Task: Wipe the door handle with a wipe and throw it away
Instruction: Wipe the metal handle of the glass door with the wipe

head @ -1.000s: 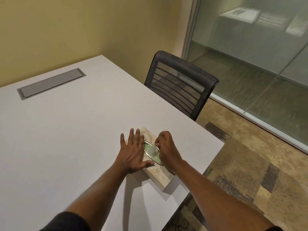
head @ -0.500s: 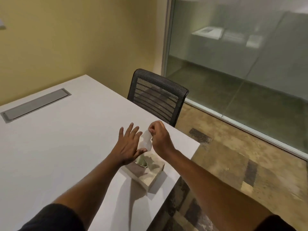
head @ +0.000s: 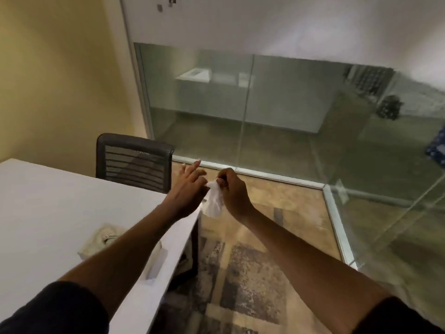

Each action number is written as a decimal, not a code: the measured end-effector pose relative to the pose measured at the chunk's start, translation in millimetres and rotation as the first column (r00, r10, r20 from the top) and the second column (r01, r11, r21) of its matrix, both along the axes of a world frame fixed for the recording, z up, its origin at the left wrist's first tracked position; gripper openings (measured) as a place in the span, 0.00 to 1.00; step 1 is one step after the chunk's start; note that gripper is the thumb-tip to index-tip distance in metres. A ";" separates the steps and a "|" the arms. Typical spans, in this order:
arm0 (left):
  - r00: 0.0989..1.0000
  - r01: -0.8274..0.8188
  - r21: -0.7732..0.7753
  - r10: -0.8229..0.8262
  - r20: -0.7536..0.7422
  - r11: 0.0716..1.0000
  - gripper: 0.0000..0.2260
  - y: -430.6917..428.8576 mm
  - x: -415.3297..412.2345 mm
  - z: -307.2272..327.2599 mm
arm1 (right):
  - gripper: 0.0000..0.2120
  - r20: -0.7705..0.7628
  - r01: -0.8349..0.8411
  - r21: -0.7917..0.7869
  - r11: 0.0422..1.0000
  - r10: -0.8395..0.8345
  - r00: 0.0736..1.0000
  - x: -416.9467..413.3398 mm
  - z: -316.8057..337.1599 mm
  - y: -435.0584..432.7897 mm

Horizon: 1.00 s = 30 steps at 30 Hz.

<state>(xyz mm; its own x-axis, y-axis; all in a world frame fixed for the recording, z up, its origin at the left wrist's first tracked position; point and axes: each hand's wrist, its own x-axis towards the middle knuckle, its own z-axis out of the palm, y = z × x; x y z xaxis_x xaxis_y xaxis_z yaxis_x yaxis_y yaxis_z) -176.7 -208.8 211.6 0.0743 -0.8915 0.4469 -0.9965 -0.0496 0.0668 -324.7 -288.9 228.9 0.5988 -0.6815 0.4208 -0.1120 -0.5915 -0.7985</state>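
Note:
A white wipe (head: 213, 201) hangs from my right hand (head: 232, 191), pinched at its top between thumb and fingers, in the air past the table's corner. My left hand (head: 186, 189) is right beside it, fingers spread, touching the wipe's left edge; whether it grips the wipe I cannot tell. The patterned wipe box (head: 101, 239) lies on the white table (head: 48, 208), partly hidden under my left forearm. No door handle is in view.
A black mesh chair (head: 133, 160) stands at the table's far side. A glass wall (head: 265, 112) with a metal floor rail runs across the room behind it and turns toward me on the right. Patterned carpet (head: 240, 273) lies below my arms.
My right hand has pulled the wipe out of the box and lifted it away. My left hand has left the box and risen beside the wipe. The view has swung right toward the glass wall.

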 end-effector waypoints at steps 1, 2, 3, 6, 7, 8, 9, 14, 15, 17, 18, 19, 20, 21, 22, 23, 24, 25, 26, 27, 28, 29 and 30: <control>0.998 0.055 -0.022 -0.055 0.010 0.998 0.14 -11.1 -22.3 6.0 | 0.03 0.005 0.048 -0.007 0.999 -0.048 0.999 -27.0 5.2 -5.7; 0.994 0.110 -0.052 -0.109 0.024 0.993 0.14 -21.6 -46.1 12.3 | 0.03 0.008 0.093 -0.008 0.996 -0.093 0.996 -54.7 11.3 -10.2; 0.987 0.160 -0.088 -0.157 0.036 0.983 0.14 -32.3 -70.3 17.3 | 0.03 0.011 0.132 -0.009 0.991 -0.132 0.991 -82.2 17.4 -14.3; 0.962 0.275 -0.146 -0.271 0.043 0.950 0.14 -61.7 -146.4 30.3 | 0.05 0.010 0.219 0.038 0.975 -0.219 0.976 -163.7 33.2 -23.0; 0.953 0.304 -0.151 -0.301 0.044 0.941 0.14 -70.4 -173.1 34.5 | 0.06 0.003 0.240 0.078 0.968 -0.241 0.970 -191.0 37.8 -23.7; 0.942 0.337 -0.161 -0.334 0.046 0.928 0.14 -78.8 -199.5 38.7 | 0.06 0.000 0.254 0.129 0.959 -0.256 0.967 -217.9 43.7 -22.1; 0.926 0.377 -0.187 -0.374 0.049 0.907 0.13 -87.6 -225.0 42.1 | 0.05 0.012 0.255 0.188 0.948 -0.262 0.965 -244.3 47.5 -20.7; 0.772 0.614 -0.333 -0.632 0.067 0.715 0.10 -123.4 -354.4 55.9 | 0.14 0.074 0.369 0.387 0.845 -0.427 0.901 -372.0 66.2 -0.8; 0.738 0.651 -0.339 -0.671 0.072 0.679 0.10 -126.6 -381.1 58.5 | 0.18 0.055 0.435 0.378 0.817 -0.489 0.870 -395.5 68.0 4.5; 0.671 0.716 -0.339 -0.736 0.090 0.610 0.10 -130.8 -434.3 62.4 | 0.19 0.031 0.555 0.357 0.752 -0.603 0.797 -441.0 69.2 14.6; 0.635 0.746 -0.343 -0.765 0.106 0.572 0.09 -132.5 -460.5 64.3 | 0.18 0.035 0.597 0.357 0.718 -0.649 0.760 -462.6 70.3 21.1; 0.601 0.771 -0.346 -0.791 0.117 0.535 0.09 -134.5 -485.8 65.6 | 0.17 0.036 0.637 0.358 0.682 -0.692 0.721 -483.7 70.9 26.8; 0.568 0.793 -0.345 -0.814 0.119 0.502 0.08 -135.9 -510.6 67.2 | 0.16 0.033 0.672 0.359 0.647 -0.729 0.684 -504.3 72.8 33.9; 0.537 0.813 -0.336 -0.836 0.115 0.476 0.09 -136.9 -534.5 68.8 | 0.14 0.031 0.706 0.353 0.614 -0.762 0.647 -525.2 73.6 39.9; 0.505 0.834 -0.321 -0.856 0.112 0.450 0.09 -137.2 -557.8 70.3 | 0.13 0.017 0.741 0.339 0.580 -0.791 0.612 -545.4 75.1 47.4; 0.463 0.860 -0.300 -0.878 0.122 0.412 0.10 -136.9 -580.6 72.1 | 0.12 0.001 0.773 0.320 0.548 -0.816 0.578 -566.0 75.4 54.9; 0.412 0.891 -0.272 -0.900 0.142 0.365 0.10 -135.9 -603.0 73.9 | 0.12 -0.020 0.809 0.299 0.506 -0.844 0.535 -585.9 75.8 62.9; 0.354 0.920 -0.238 -0.920 0.166 0.311 0.11 -134.4 -624.9 75.7 | 0.12 -0.040 0.845 0.282 0.455 -0.874 0.484 -606.1 74.5 70.1; 0.294 0.945 -0.204 -0.937 0.191 0.255 0.11 -132.9 -646.1 76.6 | 0.11 -0.076 0.879 0.266 0.395 -0.901 0.428 -625.0 74.3 78.8; 0.237 0.964 -0.173 -0.949 0.210 0.202 0.11 -131.6 -666.6 76.9 | 0.09 -0.112 0.907 0.252 0.337 -0.921 0.374 -642.7 74.3 87.7; 0.187 0.977 -0.146 -0.955 0.229 0.156 0.11 -129.6 -686.2 77.3 | 0.08 -0.149 0.931 0.241 0.275 -0.937 0.315 -658.6 75.3 97.4; 0.144 0.986 -0.119 -0.958 0.247 0.118 0.11 -126.7 -705.4 77.6 | 0.07 -0.176 0.950 0.224 0.216 -0.950 0.257 -673.8 74.8 106.7; 0.103 0.992 -0.096 -0.959 0.263 0.081 0.11 -123.9 -723.6 77.5 | 0.04 -0.196 0.966 0.206 0.156 -0.961 0.197 -686.9 74.3 116.4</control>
<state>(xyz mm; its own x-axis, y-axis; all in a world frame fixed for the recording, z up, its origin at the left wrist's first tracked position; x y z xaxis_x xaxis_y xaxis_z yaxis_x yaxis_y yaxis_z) -900.3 -332.7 289.1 -0.8452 -0.0223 0.5340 -0.1475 0.9701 -0.1930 -1011.6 -172.4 303.2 -0.6106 -0.7784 0.1457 -0.4596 0.1985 -0.8656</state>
